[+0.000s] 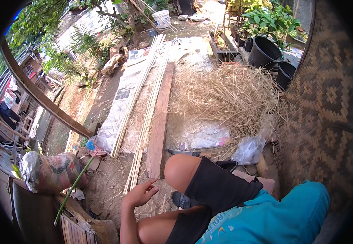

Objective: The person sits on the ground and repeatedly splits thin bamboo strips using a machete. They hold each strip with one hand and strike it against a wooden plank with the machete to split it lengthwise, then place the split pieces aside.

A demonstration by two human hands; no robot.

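Note:
My left hand (140, 193) hangs above the ground in front of my bent knee (180, 170), its fingers loosely stretched and holding nothing that I can see. It is nearest to the near end of a long reddish-brown plank (160, 118). Beside the plank on its left run two bundles of thin pale strips, a nearer bundle (146, 140) and a farther-left bundle (135, 99). A large heap of dry straw (225, 95) lies to the plank's right. A knife-like blade (180, 152) rests on the ground just beyond my knee. My right hand is out of sight.
Pale sheeting (119, 110) lies under the strips and straw. A clear plastic bag (249, 150) sits right of my knee. A stuffed sack (52, 171) and a green stick (72, 189) are at left. Black pots (265, 53) stand by a woven wall (327, 114); a white bucket (162, 19) is far off.

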